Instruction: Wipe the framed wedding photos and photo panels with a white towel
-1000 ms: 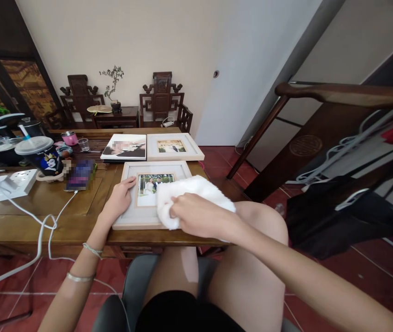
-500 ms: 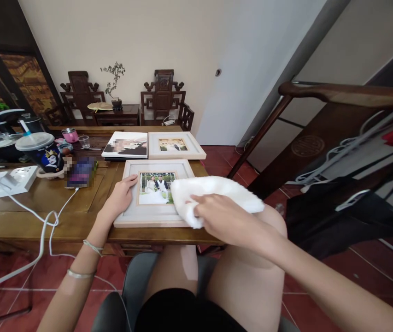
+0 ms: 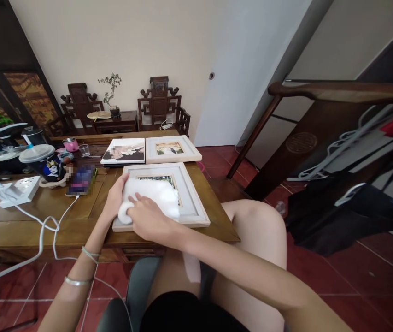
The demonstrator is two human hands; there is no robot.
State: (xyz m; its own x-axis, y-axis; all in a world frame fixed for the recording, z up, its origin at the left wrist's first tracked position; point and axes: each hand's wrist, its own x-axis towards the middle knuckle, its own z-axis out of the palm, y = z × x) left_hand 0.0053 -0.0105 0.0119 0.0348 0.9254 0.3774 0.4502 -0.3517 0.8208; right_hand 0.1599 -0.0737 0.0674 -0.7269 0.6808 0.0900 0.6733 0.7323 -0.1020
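The right hand (image 3: 147, 217) is pressing a fluffy white cloth (image 3: 151, 195) down onto the pale wooden picture frame (image 3: 192, 203) lying flat near the front edge of the brown wooden surface (image 3: 26, 216). Its fingers (image 3: 137, 203) are lying curled over the cloth's near left part, gripping a bunched fold there, while most of the cloth is spreading out from the fingertips toward 1 o'clock, covering nearly all of the framed photo. The left hand (image 3: 115, 198) is resting at the frame's left edge, at 9 o'clock from the cloth, its fingers lying flat and loosely together against the frame and touching the cloth's left side; they are closing on nothing.

At 12 o'clock from this frame, a second pale frame with a small photo (image 3: 170, 148) and an unframed photo print (image 3: 124, 151) are lying side by side. At 10 o'clock, a phone with a white cable (image 3: 80, 177) is sitting near a dark printed cup with a clear lid (image 3: 42, 161), and a white power strip (image 3: 18, 188) is lying farther left.
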